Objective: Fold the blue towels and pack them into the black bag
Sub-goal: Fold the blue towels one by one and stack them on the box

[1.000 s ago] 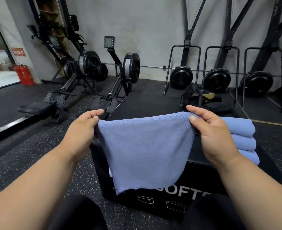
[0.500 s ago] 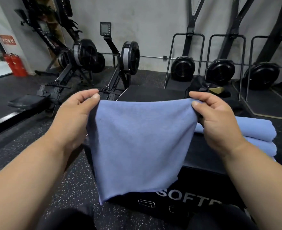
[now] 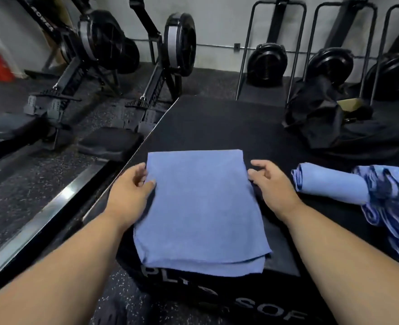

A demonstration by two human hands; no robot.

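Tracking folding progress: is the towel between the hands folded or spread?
Folded: the blue towel lies on the black box, with two layered edges at its near end.

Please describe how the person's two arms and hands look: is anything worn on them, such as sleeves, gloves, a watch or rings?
Both arms are bare from the frame's lower edge to the fingers: no sleeves show on either forearm. The left hand and the right hand wear no gloves, and no watch, bracelet or band shows at the wrists. No ring can be seen on the visible fingers, though the picture is a little blurred.
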